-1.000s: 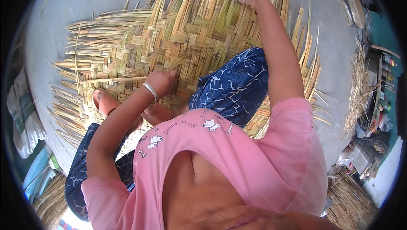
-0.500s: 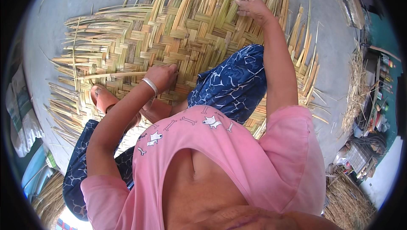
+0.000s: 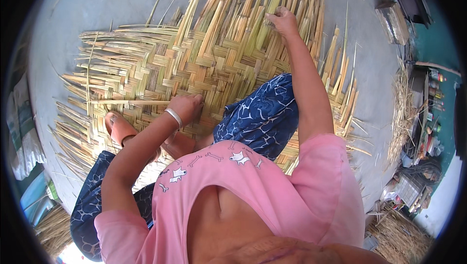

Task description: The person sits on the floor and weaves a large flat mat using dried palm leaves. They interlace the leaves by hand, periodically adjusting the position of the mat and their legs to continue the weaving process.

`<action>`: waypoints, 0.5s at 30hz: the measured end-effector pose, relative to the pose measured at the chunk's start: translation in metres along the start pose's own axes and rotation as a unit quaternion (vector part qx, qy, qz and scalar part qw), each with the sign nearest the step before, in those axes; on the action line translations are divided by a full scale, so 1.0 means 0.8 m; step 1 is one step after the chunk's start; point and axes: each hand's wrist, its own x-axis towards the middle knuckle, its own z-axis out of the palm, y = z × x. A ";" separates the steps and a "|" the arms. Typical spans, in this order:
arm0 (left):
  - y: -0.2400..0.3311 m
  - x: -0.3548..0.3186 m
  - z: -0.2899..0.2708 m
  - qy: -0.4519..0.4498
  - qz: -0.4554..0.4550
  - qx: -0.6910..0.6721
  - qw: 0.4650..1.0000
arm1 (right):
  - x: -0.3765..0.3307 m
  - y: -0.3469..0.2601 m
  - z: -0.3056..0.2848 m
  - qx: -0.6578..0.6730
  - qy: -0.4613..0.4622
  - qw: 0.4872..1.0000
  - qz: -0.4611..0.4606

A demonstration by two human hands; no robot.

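Observation:
A half-woven mat of split reed strips [image 3: 194, 72] lies on the floor beneath me, its loose ends fanning out at the far and left edges. My right hand [image 3: 283, 20] is at the far part of the mat, thumb and fingers closed on a greenish reed strip [image 3: 270, 7] that slants up out of the weave. Near the middle, my left hand [image 3: 187, 107] rests low on the mat with its fingers curled. A long pale strip [image 3: 129, 102] runs from the left side to this hand and passes under it; the fingertips are partly hidden.
My sandalled foot [image 3: 120, 128] stands on the mat left of centre, and my bent knee [image 3: 267, 113] covers its right part. Loose straw [image 3: 401, 113] lies along the right wall beside shelves of small goods. Straw bundles [image 3: 399, 232] lie at the lower right.
The view has shifted, so the mat sits lower. My right hand stays on the greenish strip, which now stands a little more apart from its neighbours. The left hand keeps its place on the mat.

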 end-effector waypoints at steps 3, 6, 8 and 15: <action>0.003 0.000 -0.002 0.003 -0.005 -0.012 1.000 | 0.020 -0.003 0.005 0.032 -0.015 0.999 0.007; -0.003 0.001 0.004 0.007 0.005 -0.002 1.000 | 0.030 -0.027 0.004 0.070 -0.009 0.997 0.010; -0.002 0.000 0.004 0.003 0.007 0.010 1.000 | 0.045 -0.045 -0.002 0.075 -0.016 0.997 0.000; 0.004 0.002 -0.007 -0.025 0.019 0.017 0.999 | 0.095 -0.111 -0.020 0.132 -0.052 0.990 -0.027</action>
